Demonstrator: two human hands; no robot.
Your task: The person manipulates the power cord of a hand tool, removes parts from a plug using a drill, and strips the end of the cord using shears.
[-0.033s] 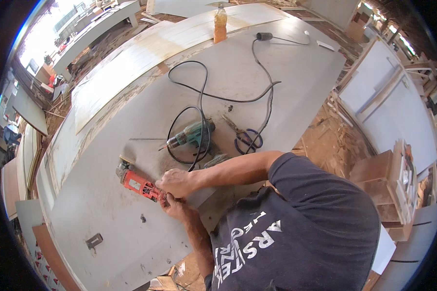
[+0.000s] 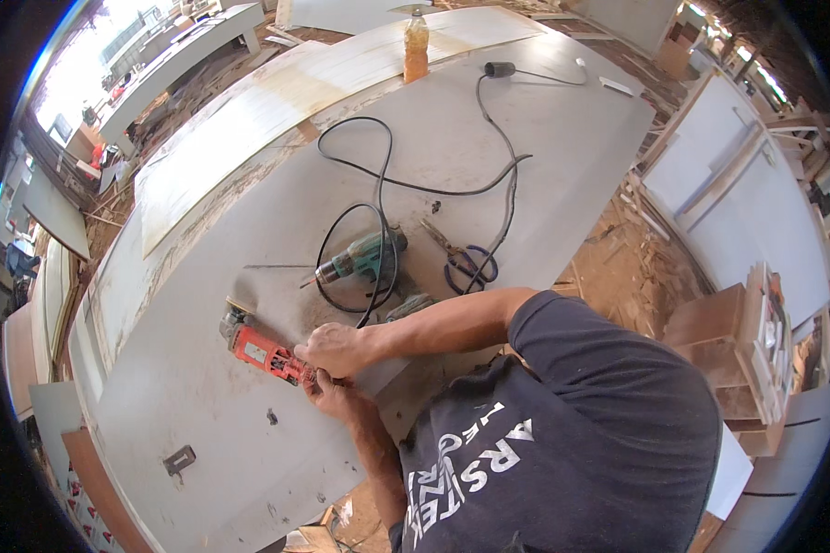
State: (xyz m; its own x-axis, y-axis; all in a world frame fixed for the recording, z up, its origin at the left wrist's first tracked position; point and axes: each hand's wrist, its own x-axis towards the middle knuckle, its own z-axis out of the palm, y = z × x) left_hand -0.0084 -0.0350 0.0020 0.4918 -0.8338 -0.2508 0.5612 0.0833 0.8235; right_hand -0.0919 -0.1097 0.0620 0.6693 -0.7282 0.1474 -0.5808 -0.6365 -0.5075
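Note:
A red angle grinder (image 2: 260,353) lies on the grey board (image 2: 194,433), its metal head pointing away to the left. Its rear housing looks opened, with inner parts showing. My left hand (image 2: 337,398) is closed around the grinder's rear end. Just above it, my right hand (image 2: 330,348) is closed against the rear of the body; its fingertips and whatever they pinch are hidden. A black cable (image 2: 378,194) loops across the board and passes behind my right forearm. Beyond that forearm rest a green drill (image 2: 364,256) and dark-handled scissors (image 2: 470,267).
A bottle of amber liquid (image 2: 416,48) stands at the far edge. Near the left lies a small dark slotted metal piece (image 2: 180,459). Wood scraps cover the floor (image 2: 609,263) at the right, beside a leaning white panel (image 2: 719,170) and a brown wooden box (image 2: 710,336).

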